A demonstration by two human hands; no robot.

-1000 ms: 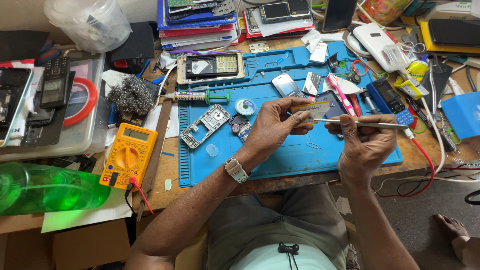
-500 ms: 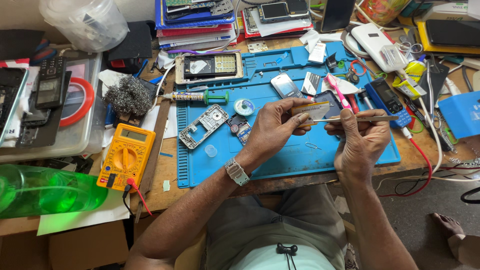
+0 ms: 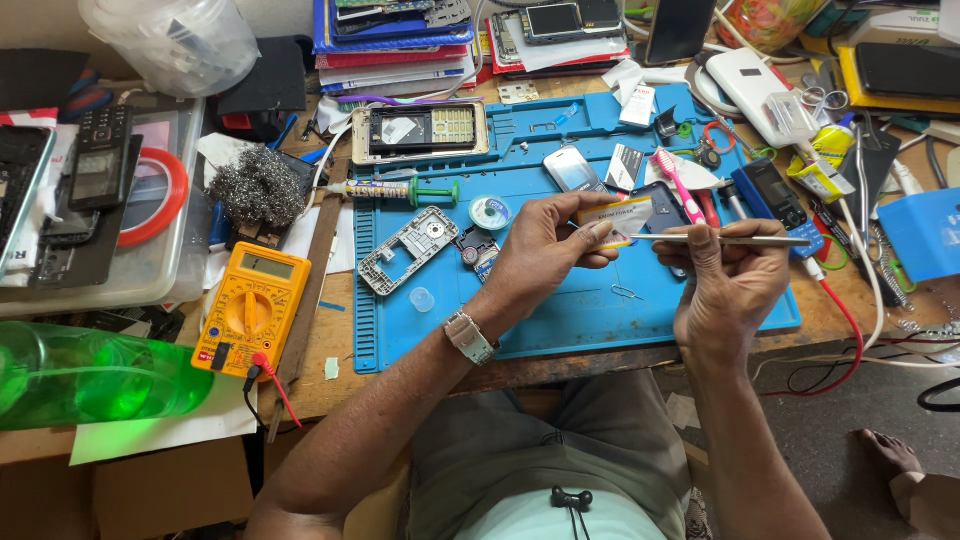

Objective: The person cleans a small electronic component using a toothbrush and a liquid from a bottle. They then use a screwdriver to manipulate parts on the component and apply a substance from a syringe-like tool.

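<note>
Small card [image 3: 622,214], perhaps a battery, above cluttered blue mat [image 3: 560,310].

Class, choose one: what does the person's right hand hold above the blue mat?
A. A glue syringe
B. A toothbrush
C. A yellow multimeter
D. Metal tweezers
D: the right hand grips slim metal tweezers, their tip pointing at the small card-like part held in the left hand.
</note>
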